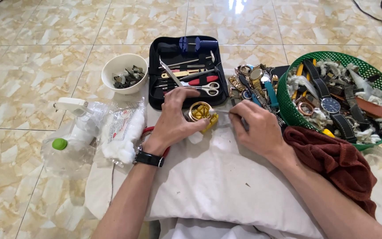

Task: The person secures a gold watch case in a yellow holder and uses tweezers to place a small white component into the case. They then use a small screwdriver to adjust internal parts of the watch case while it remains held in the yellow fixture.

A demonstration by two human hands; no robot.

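Observation:
My left hand [177, 118] rests on a white cushion [217, 177] and grips a yellow holder block with a gold watch case [201, 113] set in it. My right hand [256, 127] holds a thin white-tipped swab [219, 111], its tip touching the watch case. A black watch sits on my left wrist. Both hands meet just in front of an open black tool case [186, 73].
The tool case holds scissors, tweezers and screwdrivers. A white bowl [124, 73] of small metal parts stands at left. A green basket [363, 95] of watches and straps stands at right, a dark red cloth [337, 163] beside it. A cotton bag [122, 130] and plastic bottle [69, 150] lie at left.

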